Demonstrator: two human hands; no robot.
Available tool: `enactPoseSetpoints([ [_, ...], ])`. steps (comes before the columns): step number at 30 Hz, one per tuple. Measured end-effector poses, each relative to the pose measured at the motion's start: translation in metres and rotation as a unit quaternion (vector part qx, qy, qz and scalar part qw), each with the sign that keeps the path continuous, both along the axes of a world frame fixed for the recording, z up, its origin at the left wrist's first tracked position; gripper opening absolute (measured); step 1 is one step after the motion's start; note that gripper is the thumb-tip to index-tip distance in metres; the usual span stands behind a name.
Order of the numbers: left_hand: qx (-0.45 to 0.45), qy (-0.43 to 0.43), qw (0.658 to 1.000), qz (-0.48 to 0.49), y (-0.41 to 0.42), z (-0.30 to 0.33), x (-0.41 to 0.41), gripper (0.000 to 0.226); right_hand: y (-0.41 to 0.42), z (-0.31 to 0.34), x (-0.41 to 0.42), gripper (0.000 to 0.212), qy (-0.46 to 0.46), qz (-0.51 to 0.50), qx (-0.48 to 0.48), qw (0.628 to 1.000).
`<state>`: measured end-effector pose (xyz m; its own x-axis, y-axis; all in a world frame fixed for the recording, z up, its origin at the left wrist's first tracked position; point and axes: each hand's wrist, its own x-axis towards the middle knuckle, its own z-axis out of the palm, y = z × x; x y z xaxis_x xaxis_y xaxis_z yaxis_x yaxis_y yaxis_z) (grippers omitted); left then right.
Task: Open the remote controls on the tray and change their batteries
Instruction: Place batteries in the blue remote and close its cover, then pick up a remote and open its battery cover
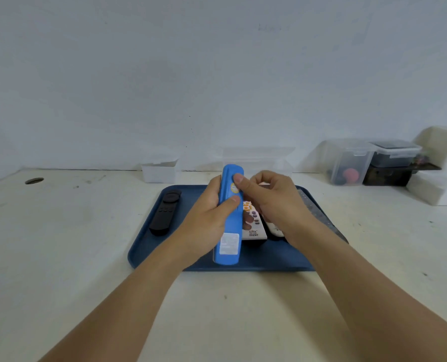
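A blue remote point(230, 231) with a white label near its lower end is held above the dark blue tray point(149, 246), its back facing me. My left hand point(206, 220) grips it from the left, thumb laid across the back. My right hand point(266, 202) holds its upper part, thumb pressing on the back near the top. A black remote point(165, 212) lies at the tray's left. A white remote with coloured buttons point(253, 226) and another white remote point(276, 228) lie under my hands, partly hidden. A dark grey remote point(319, 212) lies along the tray's right edge.
A small white open box point(158, 171) and a clear box point(259, 158) stand behind the tray by the wall. Clear lidded containers point(353, 163) and a dark box point(392, 163) sit at the back right, beside white foam blocks point(436, 189). A hole point(34, 181) is in the table at far left.
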<state>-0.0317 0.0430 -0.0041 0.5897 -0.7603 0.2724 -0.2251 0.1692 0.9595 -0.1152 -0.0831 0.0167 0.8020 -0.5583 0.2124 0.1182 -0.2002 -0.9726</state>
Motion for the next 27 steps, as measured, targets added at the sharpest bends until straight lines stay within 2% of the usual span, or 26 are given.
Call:
enactPoseSetpoints([
  [2,-0.012,-0.014,1.0,-0.015,0.008,0.011,0.006,0.037,0.001,0.002,0.0,0.025,-0.032,0.021,-0.032,0.999],
  [4,-0.017,-0.036,0.999,-0.024,0.018,0.021,0.011,0.042,0.004,0.003,-0.001,0.029,-0.069,0.059,-0.042,0.995],
  [8,-0.014,-0.065,0.998,0.008,0.028,0.029,0.017,0.043,0.02,0.002,0.0,0.028,-0.144,0.063,-0.021,0.987],
  [10,0.007,-0.084,0.996,0.035,0.03,0.027,0.025,0.043,0.028,-0.005,0.003,0.025,-0.149,0.037,-0.045,0.987],
  [13,0.035,-0.135,0.984,0.114,0.029,0.015,0.043,0.055,0.031,-0.019,0.01,0.018,-0.116,0.004,-0.141,0.983],
  [14,0.053,-0.166,0.971,0.163,0.03,0.011,0.05,0.058,0.031,-0.023,0.014,0.018,-0.094,-0.011,-0.186,0.978],
  [16,0.129,-0.242,0.922,0.273,0.034,0.006,0.06,0.055,0.031,-0.03,0.02,0.015,-0.03,-0.035,-0.293,0.955],
  [18,0.225,-0.29,0.866,0.341,0.041,0.0,0.068,0.051,0.032,-0.033,0.028,0.014,0.038,-0.025,-0.414,0.909],
  [20,0.311,-0.302,0.833,0.344,0.043,-0.006,0.071,0.053,0.033,-0.034,0.034,0.015,0.121,0.021,-0.509,0.852],
  [22,0.364,-0.302,0.821,0.319,0.042,-0.013,0.071,0.056,0.037,-0.033,0.038,0.018,0.172,0.05,-0.555,0.813],
  [24,0.388,-0.301,0.815,0.307,0.041,-0.02,0.072,0.061,0.04,-0.032,0.04,0.021,0.179,0.046,-0.584,0.791],
  [27,0.434,-0.318,0.782,0.316,0.04,-0.021,0.072,0.062,0.039,-0.031,0.039,0.027,0.179,0.05,-0.606,0.773],
])
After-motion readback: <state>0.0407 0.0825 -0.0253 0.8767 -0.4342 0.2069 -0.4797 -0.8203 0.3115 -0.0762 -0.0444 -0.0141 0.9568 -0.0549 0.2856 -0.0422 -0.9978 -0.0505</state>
